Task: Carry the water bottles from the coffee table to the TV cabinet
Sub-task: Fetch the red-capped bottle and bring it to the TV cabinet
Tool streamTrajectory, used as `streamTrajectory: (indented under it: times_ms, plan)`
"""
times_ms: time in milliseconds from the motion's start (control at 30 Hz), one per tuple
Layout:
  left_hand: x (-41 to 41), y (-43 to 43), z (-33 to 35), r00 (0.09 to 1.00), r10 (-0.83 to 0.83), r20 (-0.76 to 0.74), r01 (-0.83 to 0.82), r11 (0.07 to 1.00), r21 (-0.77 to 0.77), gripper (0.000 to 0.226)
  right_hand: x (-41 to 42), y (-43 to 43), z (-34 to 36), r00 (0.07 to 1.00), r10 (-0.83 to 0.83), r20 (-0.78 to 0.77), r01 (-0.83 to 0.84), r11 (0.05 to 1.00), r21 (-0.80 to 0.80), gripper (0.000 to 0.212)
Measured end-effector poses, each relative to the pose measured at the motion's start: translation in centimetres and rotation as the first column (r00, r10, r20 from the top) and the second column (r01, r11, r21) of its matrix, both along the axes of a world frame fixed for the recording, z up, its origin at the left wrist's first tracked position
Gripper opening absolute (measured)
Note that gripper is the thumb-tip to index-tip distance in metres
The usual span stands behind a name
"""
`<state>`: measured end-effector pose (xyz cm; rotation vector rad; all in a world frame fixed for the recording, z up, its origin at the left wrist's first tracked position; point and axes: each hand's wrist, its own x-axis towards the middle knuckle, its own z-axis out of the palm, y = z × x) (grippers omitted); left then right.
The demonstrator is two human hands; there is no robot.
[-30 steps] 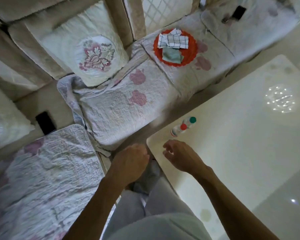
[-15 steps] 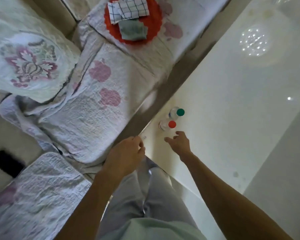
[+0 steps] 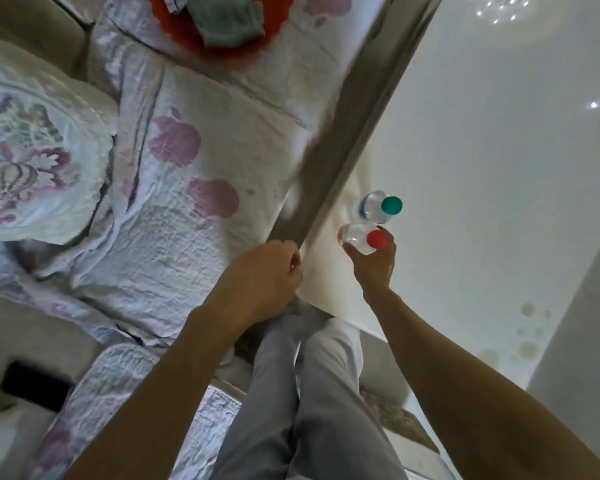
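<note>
**Q:** Head cam, what's different from half a second back?

**A:** The right hand was just short of the bottles, and now its thumb and fingers wrap the red-capped bottle near the corner of the coffee table. I'd say pickup's starting, though I can't tell if it's lifted yet. The left hand is curled by the table edge with nothing visible in it.

**Q:** Count?

**A:** Two bottles. The green-capped bottle stands untouched just beside the red one. No TV cabinet in view.
</note>
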<state>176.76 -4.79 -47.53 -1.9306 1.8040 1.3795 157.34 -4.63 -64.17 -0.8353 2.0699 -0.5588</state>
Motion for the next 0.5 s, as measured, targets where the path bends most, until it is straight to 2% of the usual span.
streamTrajectory:
  times_ms: [67,233,333,500]
  plan:
    - [0.8,0.1,0.4,1.000,-0.002,0.002,0.002,1.000,0.003,0.017,0.2,0.2,-0.4,0.999,-0.030,-0.014,0.031,0.999,0.036,0.061]
    - [2.2,1.4,2.2,1.000,-0.029,-0.002,0.029,1.000,0.009,0.014,-0.4,1.3,1.5,0.997,-0.075,-0.013,0.076,0.992,0.103,0.067]
    - [1.8,2.0,4.1,0.999,-0.042,-0.022,0.042,0.999,0.004,0.015,-1.0,2.5,5.0,0.999,-0.049,-0.007,0.049,0.993,0.108,0.073]
    - [-0.2,2.0,6.8,0.992,-0.091,-0.090,0.089,0.996,-0.026,0.019,-3.0,4.8,14.3,1.000,0.003,-0.016,-0.003,1.000,0.010,0.066]
